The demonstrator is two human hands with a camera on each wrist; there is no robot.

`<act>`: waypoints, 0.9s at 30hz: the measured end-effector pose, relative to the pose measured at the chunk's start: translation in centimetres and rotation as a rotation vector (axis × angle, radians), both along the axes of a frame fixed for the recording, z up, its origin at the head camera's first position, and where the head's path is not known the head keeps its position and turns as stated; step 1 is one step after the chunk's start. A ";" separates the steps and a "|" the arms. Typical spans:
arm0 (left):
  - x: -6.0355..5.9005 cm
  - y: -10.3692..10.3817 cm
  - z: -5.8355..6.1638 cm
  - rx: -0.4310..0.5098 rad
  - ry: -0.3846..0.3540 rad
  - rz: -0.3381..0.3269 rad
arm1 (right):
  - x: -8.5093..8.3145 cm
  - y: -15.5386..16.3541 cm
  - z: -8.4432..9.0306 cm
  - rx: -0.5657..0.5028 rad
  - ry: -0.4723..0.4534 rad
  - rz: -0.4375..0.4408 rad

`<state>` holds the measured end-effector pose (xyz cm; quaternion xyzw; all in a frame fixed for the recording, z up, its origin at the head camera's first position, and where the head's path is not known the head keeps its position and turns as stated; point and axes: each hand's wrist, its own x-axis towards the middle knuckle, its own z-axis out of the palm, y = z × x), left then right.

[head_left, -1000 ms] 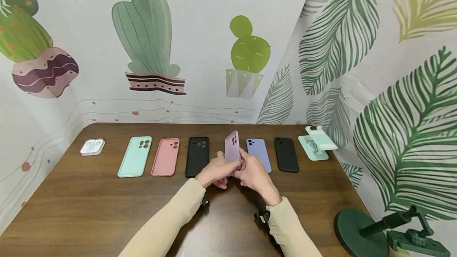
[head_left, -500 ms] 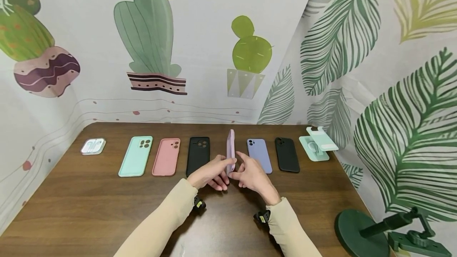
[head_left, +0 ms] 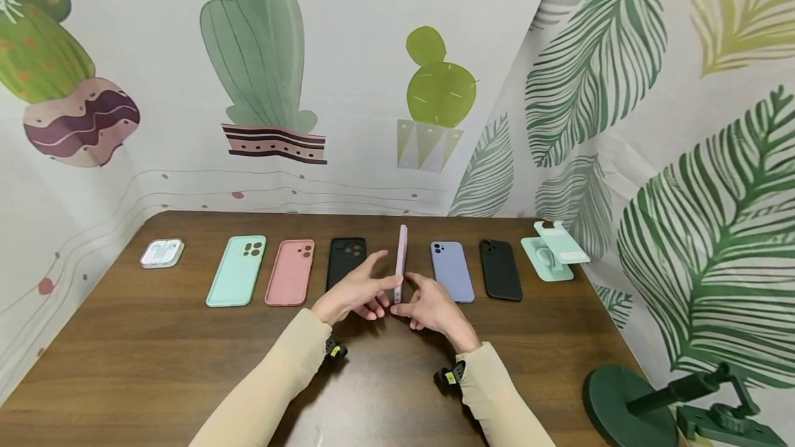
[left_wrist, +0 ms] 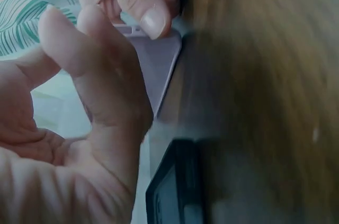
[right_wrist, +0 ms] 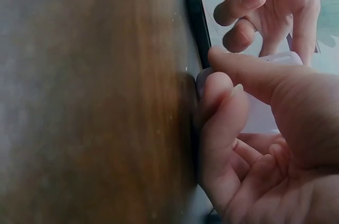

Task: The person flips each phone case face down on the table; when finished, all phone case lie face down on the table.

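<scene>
The lilac phone case [head_left: 401, 261] stands on its long edge on the brown table [head_left: 155, 350], edge-on to the head camera, so neither its back nor its inside can be read there. It sits in the row of cases, between the black case [head_left: 344, 261] on its left and the lavender case [head_left: 452, 270] on its right. The left hand [head_left: 355, 292] meets its near end from the left with thumb and fingertips, the forefinger stretched out above; the right hand [head_left: 430, 305] meets it from the right, thumb on the case and the other fingers curled beneath (how firmly either one pinches is hard to judge from above).

The left wrist view shows the pale case [left_wrist: 153, 70] against the table with the right hand's fingertip [left_wrist: 151, 20] on its upper edge; the picture is blurred, and the dark thing at the bottom is cut off. In the right wrist view the case [right_wrist: 259, 113] is mostly covered by the right hand's thumb and fingers [right_wrist: 222, 107], and the left hand's fingers [right_wrist: 249, 7] hang loosely curled beyond it.

Farther left lie a pink case [head_left: 289, 272], a mint case [head_left: 236, 271] and a small white box [head_left: 161, 253]. To the right lie another black case [head_left: 499, 270] and a mint stand [head_left: 553, 250]. A dark green stand [head_left: 671, 405] is cut off at the lower right corner.
</scene>
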<state>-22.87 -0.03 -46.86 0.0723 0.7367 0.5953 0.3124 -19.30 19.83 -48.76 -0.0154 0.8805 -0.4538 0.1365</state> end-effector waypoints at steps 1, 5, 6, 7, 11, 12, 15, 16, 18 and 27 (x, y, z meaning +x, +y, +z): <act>-0.1 -0.1 0.1 0.005 0.013 -0.004 | -0.1 0.0 0.0 -0.006 -0.007 -0.008; -0.3 -0.5 0.3 0.022 0.068 -0.021 | -0.2 -0.1 0.0 -0.012 -0.033 -0.030; -0.4 -0.7 0.3 0.026 0.075 -0.023 | -0.2 -0.1 0.0 -0.013 -0.037 -0.031; -0.4 -0.8 0.4 0.030 0.077 -0.026 | -0.2 -0.1 0.0 -0.015 -0.040 -0.031; -0.4 -1.0 0.6 0.032 0.073 -0.036 | -0.4 -0.1 -0.2 -0.034 -0.056 -0.034; -0.4 -1.0 0.6 0.032 0.070 -0.036 | -0.4 0.0 -0.2 -0.042 -0.057 -0.034; -0.4 -1.0 0.7 0.035 0.071 -0.036 | -0.5 0.1 -0.3 -0.065 -0.058 -0.041; -0.4 -1.0 0.7 0.036 0.073 -0.037 | -0.5 0.1 -0.3 -0.073 -0.055 -0.041; -0.4 -1.0 0.7 0.036 0.076 -0.037 | -0.5 0.2 -0.4 -0.083 -0.049 -0.040; -0.5 -1.0 0.6 0.017 0.096 -0.028 | -0.5 0.3 -0.7 -0.103 -0.046 -0.043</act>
